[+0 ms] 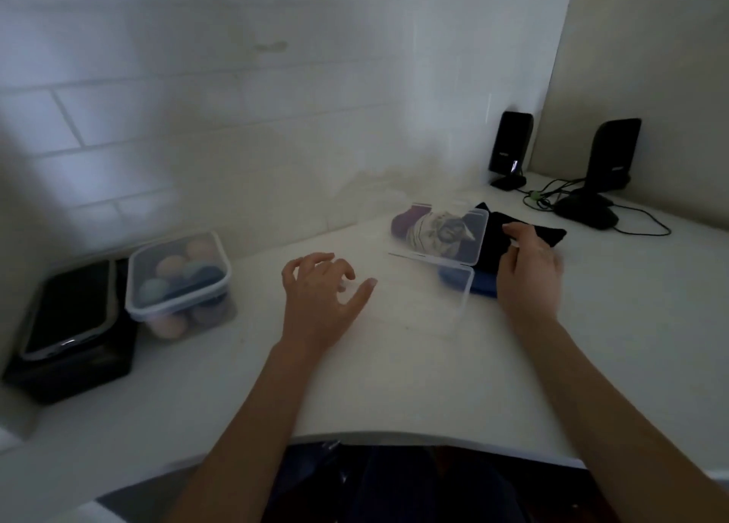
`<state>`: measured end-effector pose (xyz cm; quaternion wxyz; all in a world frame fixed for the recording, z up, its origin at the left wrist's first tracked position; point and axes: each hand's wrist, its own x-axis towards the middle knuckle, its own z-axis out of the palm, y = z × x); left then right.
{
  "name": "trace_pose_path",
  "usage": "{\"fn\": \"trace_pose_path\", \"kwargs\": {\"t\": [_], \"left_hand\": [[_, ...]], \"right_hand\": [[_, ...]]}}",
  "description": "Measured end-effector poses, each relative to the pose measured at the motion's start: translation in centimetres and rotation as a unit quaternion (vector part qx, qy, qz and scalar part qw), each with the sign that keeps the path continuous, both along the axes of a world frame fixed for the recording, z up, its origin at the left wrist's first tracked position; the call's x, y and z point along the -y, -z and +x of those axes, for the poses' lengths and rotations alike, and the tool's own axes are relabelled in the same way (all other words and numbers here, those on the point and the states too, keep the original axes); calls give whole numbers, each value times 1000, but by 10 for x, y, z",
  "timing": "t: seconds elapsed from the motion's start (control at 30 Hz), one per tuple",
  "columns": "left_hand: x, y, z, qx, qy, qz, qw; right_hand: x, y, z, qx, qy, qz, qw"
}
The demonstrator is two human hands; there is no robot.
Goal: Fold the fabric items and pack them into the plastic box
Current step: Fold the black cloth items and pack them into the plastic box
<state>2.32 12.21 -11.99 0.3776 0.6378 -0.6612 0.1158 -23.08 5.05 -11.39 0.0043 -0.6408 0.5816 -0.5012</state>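
Plastic box point(430, 282) sitting clear and open mid-tabletop point(394, 384), hinged lid point(445, 232) tipped up at the back. Black fabric point(524, 230) lying just right of it, on top of something blue point(479, 284). Purple sock point(406, 221) and patterned cloth point(438, 230) bunched behind the lid. Right hand point(528, 270) resting on the black fabric, fingers point(516, 232) fairly straight, not gripping. Left hand point(319, 294) hovering left of the box, loosely curled, holding nothing. Lidded tub of coloured balls point(179, 286) far left, speakers point(611, 155) far right.

arms: both bare to past the elbow, no sleeves showing | hands: left point(323, 290), right point(528, 274), ungloved | lap: dark blue clothing point(394, 483)
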Motion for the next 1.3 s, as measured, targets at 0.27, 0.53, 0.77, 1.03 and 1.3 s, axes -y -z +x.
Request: {"fn": "trace_pose_path", "kwargs": {"t": [0.27,0.53,0.77,1.03,1.3], "left_hand": [[8,5,1,11,70,-34,997],[6,4,-19,75,111,-46,990],[4,-10,-29,172,151,-20,973],[2,-45,-46,85,188,21,978],[52,-80,-60,-453,340,302,767]], "right_hand": [[21,19,-9,-72,117,209,968],[22,12,-10,25,43,148,988],[-5,-32,-6,181,-79,-22,980],[-9,-92,1,258,-300,11,918],[15,-79,34,285,-420,145,849]]}}
